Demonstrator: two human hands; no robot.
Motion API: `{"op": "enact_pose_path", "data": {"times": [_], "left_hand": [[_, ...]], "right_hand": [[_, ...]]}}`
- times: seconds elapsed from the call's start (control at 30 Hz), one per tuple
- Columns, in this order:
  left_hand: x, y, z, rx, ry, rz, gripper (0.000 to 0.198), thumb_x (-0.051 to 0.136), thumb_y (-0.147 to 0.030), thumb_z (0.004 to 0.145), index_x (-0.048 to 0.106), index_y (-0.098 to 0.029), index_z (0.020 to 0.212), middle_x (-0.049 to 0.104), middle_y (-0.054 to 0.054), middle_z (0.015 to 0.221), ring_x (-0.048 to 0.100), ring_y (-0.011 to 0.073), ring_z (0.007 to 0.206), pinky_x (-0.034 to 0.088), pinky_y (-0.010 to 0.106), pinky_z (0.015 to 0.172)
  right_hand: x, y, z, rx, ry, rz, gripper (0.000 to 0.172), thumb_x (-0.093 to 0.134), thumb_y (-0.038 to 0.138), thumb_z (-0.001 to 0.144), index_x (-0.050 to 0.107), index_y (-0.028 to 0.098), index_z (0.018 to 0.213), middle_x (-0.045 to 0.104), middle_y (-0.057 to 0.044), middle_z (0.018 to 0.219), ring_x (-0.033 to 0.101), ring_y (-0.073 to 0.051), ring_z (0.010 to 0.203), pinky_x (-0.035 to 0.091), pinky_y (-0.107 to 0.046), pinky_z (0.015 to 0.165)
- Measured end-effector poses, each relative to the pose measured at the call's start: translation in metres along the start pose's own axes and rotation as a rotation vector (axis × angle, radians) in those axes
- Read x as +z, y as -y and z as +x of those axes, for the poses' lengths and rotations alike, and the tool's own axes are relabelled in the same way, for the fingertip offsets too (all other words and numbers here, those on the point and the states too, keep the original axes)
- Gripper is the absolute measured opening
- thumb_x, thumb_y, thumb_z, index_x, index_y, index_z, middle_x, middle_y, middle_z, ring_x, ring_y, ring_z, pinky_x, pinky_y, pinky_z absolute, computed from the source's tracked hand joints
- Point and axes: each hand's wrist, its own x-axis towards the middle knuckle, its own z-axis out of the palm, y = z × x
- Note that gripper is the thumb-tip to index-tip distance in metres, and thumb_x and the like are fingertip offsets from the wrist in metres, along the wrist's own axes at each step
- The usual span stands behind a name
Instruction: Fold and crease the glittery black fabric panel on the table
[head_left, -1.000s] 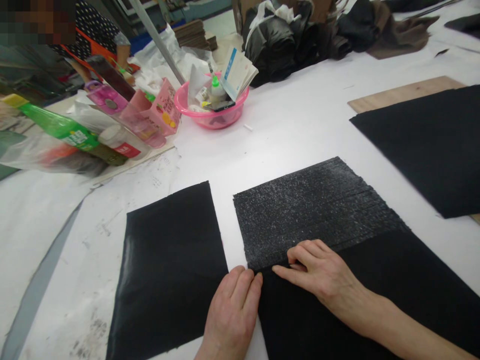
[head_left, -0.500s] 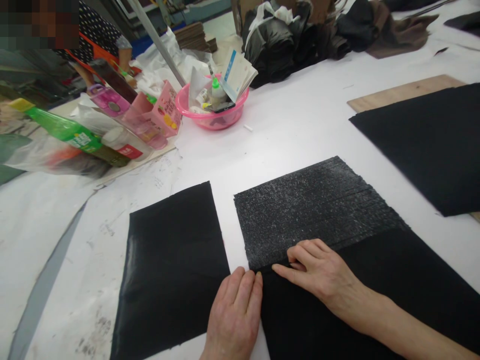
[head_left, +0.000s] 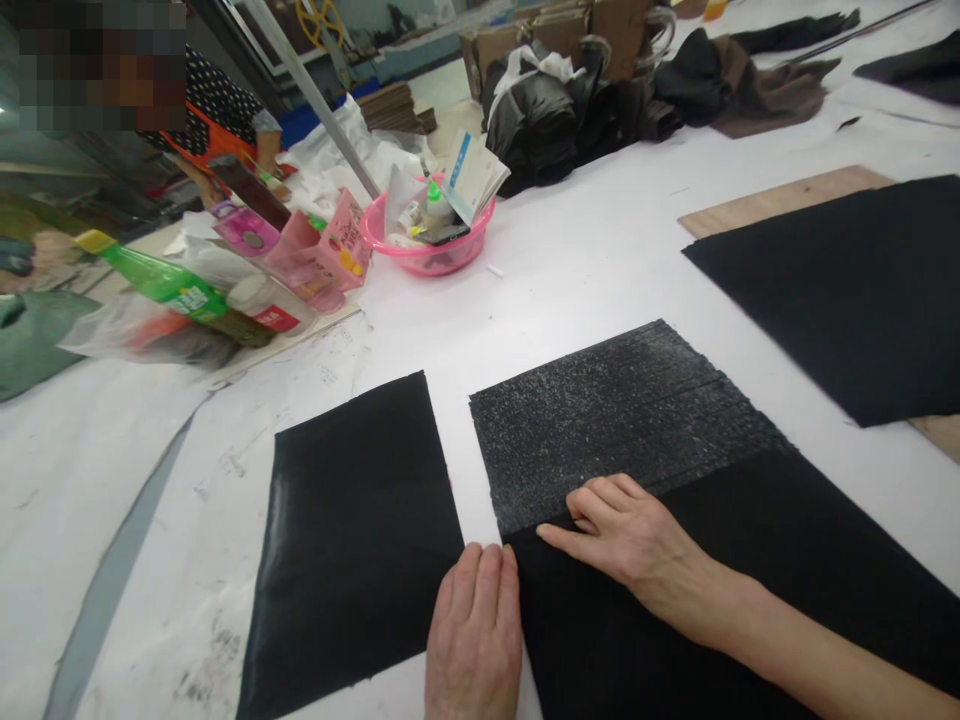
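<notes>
A large black sheet [head_left: 675, 590], which looks like fabric or thin leather, lies over a speckled dark panel [head_left: 592, 420] at the middle right. My right hand [head_left: 626, 530] is closed at the boundary between the two, its fingers curled and its thumb stretched along the black sheet's edge. Beside the sheet's near left corner, my left hand [head_left: 476, 630] rests with fingers extended and close together, the fingertips at the edge. Its thumb is not clearly visible. Left of it lies a separate smooth black piece [head_left: 352, 540].
Another black sheet [head_left: 840, 300] lies on a wooden board [head_left: 787, 200] at right. A pink basin [head_left: 431, 260] with small items, a green bottle [head_left: 172, 285] and a pink box [head_left: 345, 240] stand at back left. Dark bundles [head_left: 540, 130] sit behind. A person [head_left: 225, 100] is at upper left.
The whole view has shifted slightly, showing more of the background. Both hands stay at the same edge of the black sheet, with hardly any movement against it.
</notes>
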Motion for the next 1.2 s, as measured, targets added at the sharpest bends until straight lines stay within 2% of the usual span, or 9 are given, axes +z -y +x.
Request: {"op": "enact_pose_path", "data": {"times": [0.17,0.33,0.47,0.6,0.77,1.0,1.2], "left_hand": [[0.006,-0.007,0.003,-0.010,0.020,0.027,0.018,0.049,-0.012,0.093,0.065,-0.007,0.099,0.067,0.012,0.102,0.063,0.0271,0.096,0.055,0.038,0.078],[0.009,-0.001,0.000,0.013,0.027,-0.033,0.017,0.050,-0.009,0.092,0.064,-0.009,0.101,0.067,0.011,0.104,0.063,0.0257,0.097,0.056,0.038,0.081],[0.003,0.003,-0.003,0.036,-0.012,-0.031,0.028,0.040,-0.006,0.094,0.063,-0.010,0.108,0.066,0.009,0.105,0.062,0.0245,0.099,0.055,0.037,0.085],[0.000,-0.007,-0.001,0.046,-0.009,0.011,0.038,0.032,-0.004,0.094,0.060,-0.009,0.118,0.065,0.010,0.107,0.062,0.0234,0.099,0.056,0.035,0.081],[0.004,-0.021,0.000,-0.027,-0.002,0.041,0.039,0.034,0.001,0.088,0.061,-0.006,0.116,0.062,0.012,0.106,0.061,0.0242,0.096,0.056,0.037,0.079],[0.003,-0.024,0.001,-0.089,0.043,-0.007,0.038,0.038,-0.001,0.088,0.060,-0.007,0.118,0.061,0.013,0.106,0.059,0.0247,0.096,0.055,0.038,0.077],[0.007,-0.030,0.003,-0.134,0.067,0.022,0.040,0.042,-0.003,0.088,0.057,-0.009,0.125,0.061,0.013,0.105,0.058,0.0253,0.095,0.053,0.039,0.075]], "right_hand": [[-0.005,0.002,0.003,0.009,0.011,0.023,0.028,0.048,0.013,0.100,0.059,0.024,0.123,0.054,-0.003,0.089,0.049,-0.018,0.082,0.035,-0.034,0.073],[-0.008,0.003,0.004,0.021,0.024,0.038,0.029,0.049,0.013,0.100,0.059,0.025,0.125,0.053,-0.002,0.089,0.050,-0.018,0.083,0.034,-0.034,0.073],[-0.008,0.003,0.004,0.032,0.047,0.036,0.029,0.048,0.013,0.100,0.059,0.025,0.124,0.052,-0.002,0.089,0.048,-0.019,0.082,0.034,-0.035,0.073],[-0.007,0.003,0.004,0.021,0.020,0.036,0.027,0.049,0.014,0.100,0.060,0.024,0.122,0.052,-0.003,0.088,0.049,-0.019,0.082,0.033,-0.034,0.072],[-0.008,0.003,0.005,0.019,0.003,0.026,0.027,0.049,0.013,0.100,0.060,0.025,0.121,0.051,-0.002,0.087,0.049,-0.019,0.081,0.034,-0.034,0.072],[-0.005,0.002,0.004,0.019,0.003,0.018,0.029,0.049,0.013,0.100,0.058,0.025,0.124,0.051,-0.002,0.088,0.046,-0.019,0.081,0.032,-0.034,0.071],[-0.008,0.003,0.004,0.038,0.061,0.032,0.025,0.045,0.015,0.103,0.059,0.024,0.122,0.050,-0.002,0.088,0.045,-0.019,0.083,0.032,-0.035,0.072]]}}
